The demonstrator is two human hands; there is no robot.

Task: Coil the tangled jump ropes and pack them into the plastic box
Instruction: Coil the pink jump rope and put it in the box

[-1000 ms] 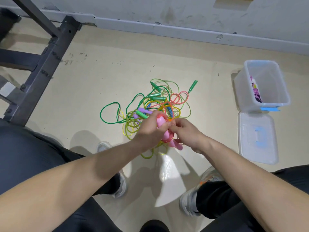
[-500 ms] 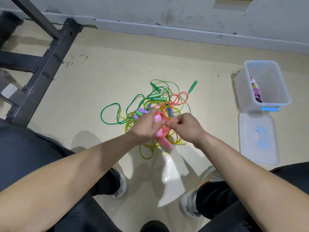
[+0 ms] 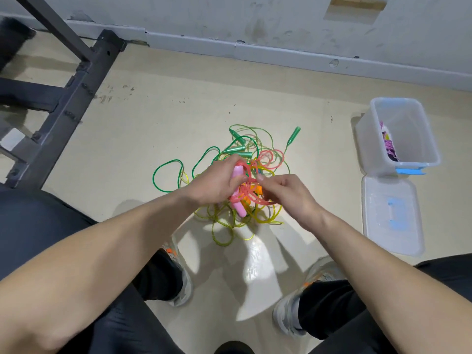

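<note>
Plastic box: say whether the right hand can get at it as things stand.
Probably yes: the plastic box stands open, its lid off on the floor, nothing between it and the right hand, which pinches the pink rope.

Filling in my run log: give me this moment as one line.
stage: coiling pink rope | left hand: grips pink handle | right hand: pinches pink rope | box: open, lid beside it

Beige floor (image 3: pixel 178 106); scuffed white wall (image 3: pixel 255 21); dark metal frame (image 3: pixel 76 80) left.
</note>
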